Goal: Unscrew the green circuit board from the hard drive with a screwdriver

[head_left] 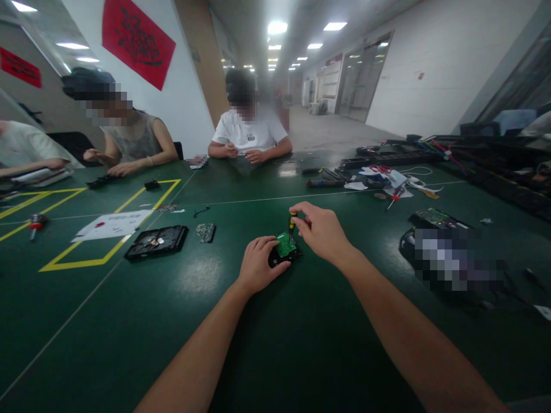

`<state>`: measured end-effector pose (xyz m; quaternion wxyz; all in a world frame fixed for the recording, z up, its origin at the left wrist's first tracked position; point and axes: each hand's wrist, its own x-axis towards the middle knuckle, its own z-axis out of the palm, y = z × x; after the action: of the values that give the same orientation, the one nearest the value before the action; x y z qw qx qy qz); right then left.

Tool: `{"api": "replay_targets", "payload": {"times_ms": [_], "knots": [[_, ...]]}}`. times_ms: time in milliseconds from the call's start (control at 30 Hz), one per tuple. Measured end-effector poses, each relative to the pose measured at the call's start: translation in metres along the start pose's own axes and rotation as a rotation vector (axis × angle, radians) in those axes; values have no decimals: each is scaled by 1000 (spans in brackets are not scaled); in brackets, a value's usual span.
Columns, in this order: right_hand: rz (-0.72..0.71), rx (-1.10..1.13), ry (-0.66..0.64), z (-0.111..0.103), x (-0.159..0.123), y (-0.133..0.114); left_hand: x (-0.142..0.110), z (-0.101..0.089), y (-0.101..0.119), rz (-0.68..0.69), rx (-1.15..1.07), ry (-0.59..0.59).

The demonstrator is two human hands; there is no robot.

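Note:
A black hard drive with a green circuit board [284,245] on its upper face lies on the green table in front of me. My left hand [261,261] grips it from the left, fingers along the far side and thumb at the near edge. In my right hand [317,229] is a small yellow-and-black screwdriver [291,222], held upright between thumb and fingers. Its lower end stands at the far right part of the board; the tip is too small to make out.
Left of me lie a black casing [155,242], a small circuit board [206,232] and a paper sheet [112,225]. A red-handled screwdriver [395,198], cables and tools lie at the back right. Black electronic parts [443,218] sit to the right. Several people sit across the table.

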<state>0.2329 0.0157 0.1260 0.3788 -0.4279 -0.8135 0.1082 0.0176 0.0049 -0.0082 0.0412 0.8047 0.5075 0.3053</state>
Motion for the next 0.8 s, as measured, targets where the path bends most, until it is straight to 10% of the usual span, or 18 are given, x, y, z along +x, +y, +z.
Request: {"api": "replay_targets", "payload": {"times_ms": [800], "knots": [[23,85,74,14,-2,4,0,-4,2,-5,-16,-2]]}}
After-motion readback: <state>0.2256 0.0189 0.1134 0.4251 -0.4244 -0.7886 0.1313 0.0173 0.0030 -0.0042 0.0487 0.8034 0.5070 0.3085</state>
